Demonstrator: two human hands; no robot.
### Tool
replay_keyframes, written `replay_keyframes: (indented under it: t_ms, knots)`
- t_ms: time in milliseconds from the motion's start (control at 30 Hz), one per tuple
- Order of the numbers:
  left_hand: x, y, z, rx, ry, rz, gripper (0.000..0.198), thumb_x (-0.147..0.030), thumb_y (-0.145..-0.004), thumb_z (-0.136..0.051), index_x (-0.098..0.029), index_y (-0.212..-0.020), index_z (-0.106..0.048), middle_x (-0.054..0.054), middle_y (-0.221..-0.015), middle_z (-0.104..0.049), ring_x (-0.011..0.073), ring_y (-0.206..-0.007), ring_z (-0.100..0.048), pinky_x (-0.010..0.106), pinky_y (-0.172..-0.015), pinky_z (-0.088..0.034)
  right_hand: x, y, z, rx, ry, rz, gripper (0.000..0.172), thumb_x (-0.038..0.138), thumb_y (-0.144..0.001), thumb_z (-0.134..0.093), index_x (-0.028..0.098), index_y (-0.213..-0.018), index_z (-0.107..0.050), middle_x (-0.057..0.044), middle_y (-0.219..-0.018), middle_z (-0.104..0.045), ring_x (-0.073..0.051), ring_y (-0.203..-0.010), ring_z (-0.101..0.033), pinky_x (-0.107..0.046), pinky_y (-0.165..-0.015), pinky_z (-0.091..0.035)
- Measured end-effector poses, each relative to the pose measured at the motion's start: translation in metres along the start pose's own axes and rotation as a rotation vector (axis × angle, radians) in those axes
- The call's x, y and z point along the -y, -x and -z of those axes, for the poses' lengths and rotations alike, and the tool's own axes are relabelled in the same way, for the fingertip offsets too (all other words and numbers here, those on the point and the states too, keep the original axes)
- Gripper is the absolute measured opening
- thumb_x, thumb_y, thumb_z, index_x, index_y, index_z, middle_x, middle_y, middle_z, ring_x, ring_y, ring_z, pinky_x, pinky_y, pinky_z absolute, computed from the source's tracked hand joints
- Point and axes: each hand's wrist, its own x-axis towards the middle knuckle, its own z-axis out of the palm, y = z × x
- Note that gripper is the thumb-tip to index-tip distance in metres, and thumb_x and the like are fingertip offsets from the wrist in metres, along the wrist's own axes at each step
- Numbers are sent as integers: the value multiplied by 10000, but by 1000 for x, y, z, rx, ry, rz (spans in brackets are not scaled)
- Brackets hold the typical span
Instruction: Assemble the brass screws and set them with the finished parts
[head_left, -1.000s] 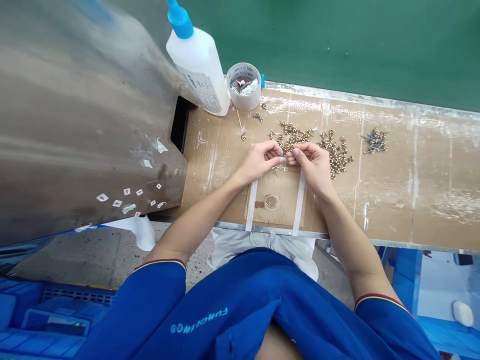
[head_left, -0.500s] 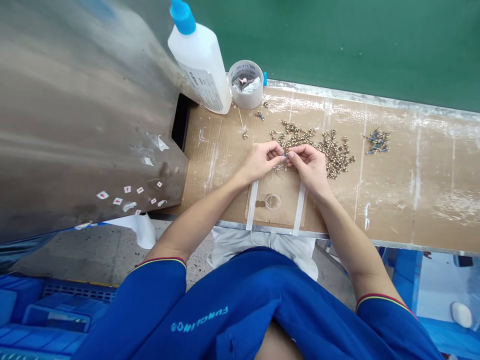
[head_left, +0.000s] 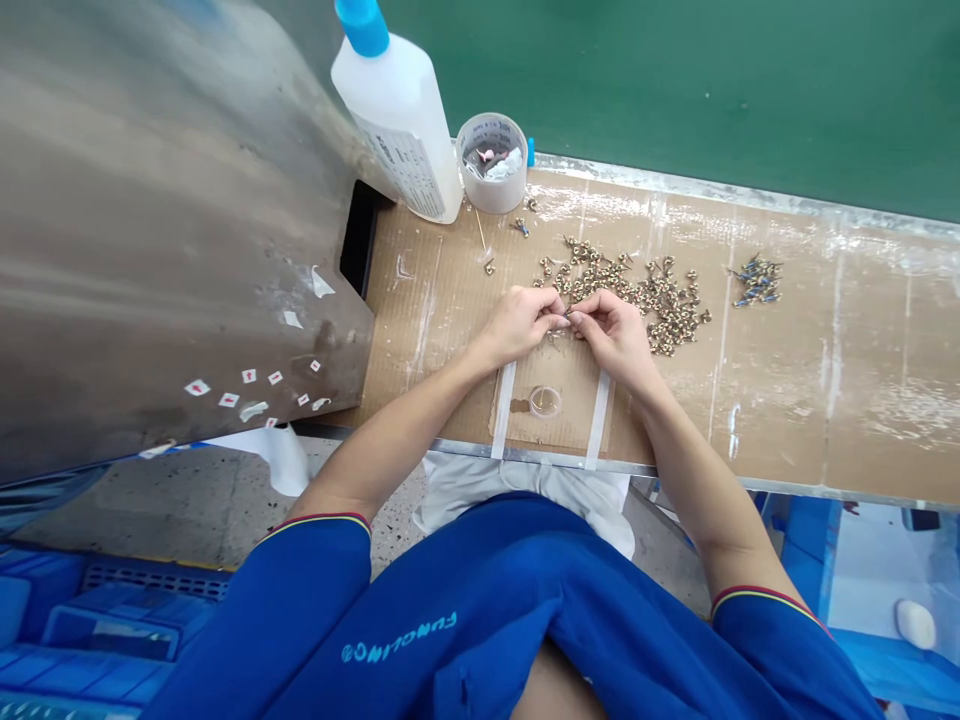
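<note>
My left hand [head_left: 523, 322] and my right hand [head_left: 613, 335] meet over the cardboard-covered bench, thumb and forefinger of each pinched together. Between the fingertips is a tiny part, mostly hidden, which looks like one of the small screws. Just beyond my hands spreads a pile of small brass-coloured screws [head_left: 664, 305]. Farther right lies a smaller heap of screws with blue on their shanks [head_left: 756, 281]. Nearer my body, a small clear round dish [head_left: 545, 402] rests between two white tape strips, with something thin and yellowish in it.
A white bottle with a blue cap [head_left: 405, 120] and a tape roll [head_left: 493, 180] holding scraps stand at the back left. A thin stick [head_left: 481, 232] lies before them. A metal panel [head_left: 187, 220] rises at left. Beyond the bench is a green surface [head_left: 675, 90].
My hands stay together with fingertips pinched and shift only slightly. The blue bit seen between the fingertips earlier is now hidden. The whole view has tilted a little.
</note>
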Motion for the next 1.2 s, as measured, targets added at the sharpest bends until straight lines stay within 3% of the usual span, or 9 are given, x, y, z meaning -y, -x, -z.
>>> replay_keyframes:
  t_ms: [333, 567, 800, 1000, 1200]
  knots:
    - [-3, 2, 6, 100, -68, -37, 133, -130, -797, -672, -160, -676, -626, -27, -643, -596, 121, -624, -506, 267, -679, -366, 6, -1, 8, 141, 137, 46, 152, 288, -852, -670, 220, -748, -584, -9, -727, -654, -165, -661, -545, -309, -648, -426]
    - [-3, 2, 3, 35, 71, 17, 114, -209, -799, -682, -152, -712, -637, -14, -670, -632, 117, -643, -539, 255, -663, -414, -2, 3, -3, -15, 3, 26, 210, 403, -879, -693, 230, -797, -606, -7, -746, -651, -160, -671, -569, -320, -669, -487]
    - [-2, 2, 4, 56, 265, 53, 146, -287, -815, -688, -146, -838, -661, 20, -747, -690, 124, -647, -613, 249, -649, -495, -7, 0, -4, -47, -189, -66, 369, 591, -830, -759, 250, -839, -619, -2, -734, -641, -168, -686, -626, -344, -667, -574]
    - [-3, 1, 5, 30, 146, 0, 184, -303, -840, -658, -151, -737, -676, 0, -654, -630, 123, -625, -556, 255, -644, -441, -8, 0, -3, -35, -197, -49, 365, 572, -819, -779, 243, -827, -620, 2, -721, -645, -167, -674, -625, -338, -663, -569]
    - [-1, -2, 6, 78, 41, -48, 141, -231, -795, -653, -169, -668, -660, -2, -633, -628, 136, -651, -557, 262, -683, -439, -5, 0, 2, 42, -76, -6, 256, 431, -842, -738, 226, -764, -606, -6, -739, -659, -162, -683, -587, -327, -684, -510]
